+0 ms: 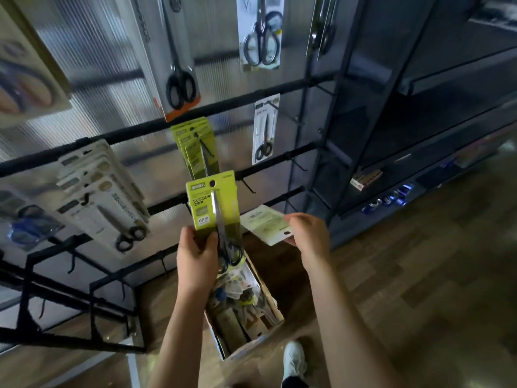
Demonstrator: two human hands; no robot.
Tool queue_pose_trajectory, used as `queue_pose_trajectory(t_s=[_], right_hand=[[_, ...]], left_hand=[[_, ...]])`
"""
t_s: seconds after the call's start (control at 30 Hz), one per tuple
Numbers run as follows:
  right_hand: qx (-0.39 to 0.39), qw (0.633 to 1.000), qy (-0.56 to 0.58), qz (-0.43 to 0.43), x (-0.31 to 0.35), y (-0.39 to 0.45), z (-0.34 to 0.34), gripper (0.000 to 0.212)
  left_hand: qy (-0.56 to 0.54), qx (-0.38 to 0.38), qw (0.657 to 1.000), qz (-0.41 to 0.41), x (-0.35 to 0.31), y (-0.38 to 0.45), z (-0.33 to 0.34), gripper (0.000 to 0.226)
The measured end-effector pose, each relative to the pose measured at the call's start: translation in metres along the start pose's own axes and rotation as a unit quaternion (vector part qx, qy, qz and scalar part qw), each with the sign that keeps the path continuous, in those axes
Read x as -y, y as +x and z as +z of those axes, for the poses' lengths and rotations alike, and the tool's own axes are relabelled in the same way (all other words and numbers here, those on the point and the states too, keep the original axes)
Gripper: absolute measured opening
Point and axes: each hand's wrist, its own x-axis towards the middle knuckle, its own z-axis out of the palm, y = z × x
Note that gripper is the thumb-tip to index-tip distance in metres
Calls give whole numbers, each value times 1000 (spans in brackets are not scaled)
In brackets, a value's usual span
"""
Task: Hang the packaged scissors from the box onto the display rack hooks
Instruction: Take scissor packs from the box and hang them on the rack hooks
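Bare hook (249, 186) free beside hung green packs (195, 144).

Both bare forearms reach up and away from the body, roughly side by side with a gap between them. The left hand (195, 253) is raised in front of the chest, back of the hand toward the viewer, its fingers curled round the lower part of a green pack of scissors (214, 211) that it holds upright, thumb laid along the near face. The right hand (307, 233) sits a little higher and to the right, wrist bent, fingers and thumb pinching the edge of a second pack (264, 224), which lies tilted with its back showing. The two hands are apart, not touching.
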Motion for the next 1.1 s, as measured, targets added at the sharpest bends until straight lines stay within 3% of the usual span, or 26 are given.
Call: queue_pose_trajectory(t_s=[0.17, 0.3, 0.4, 0.47, 0.6, 0.8, 0.97, 1.1], right_hand=[[69, 986, 151, 25, 36, -7, 14, 20], [111, 978, 176, -15, 61, -22, 19, 25], [128, 966, 216, -60, 70, -35, 22, 26], [129, 967, 182, -122, 70, -39, 25, 17], [48, 960, -25, -276, 71, -39, 25, 7], [-77, 944, -34, -319, 80, -49, 21, 31], [-88, 941, -73, -320, 81, -51, 19, 32], [-51, 940, -83, -328, 80, -51, 22, 24]], left_hand=[[-58, -26, 997, 37, -21, 6, -27, 6], [-68, -68, 992, 78, -42, 3, -45, 29], [-74, -72, 990, 91, -54, 3, -57, 30], [-82, -63, 990, 96, -58, 6, -63, 23], [-83, -44, 991, 96, -61, 12, -69, 12], [-98, -14, 990, 103, -67, 19, -73, 10], [-111, 8, 988, 112, -68, 21, -75, 7], [-107, 12, 989, 99, -62, 25, -75, 8]])
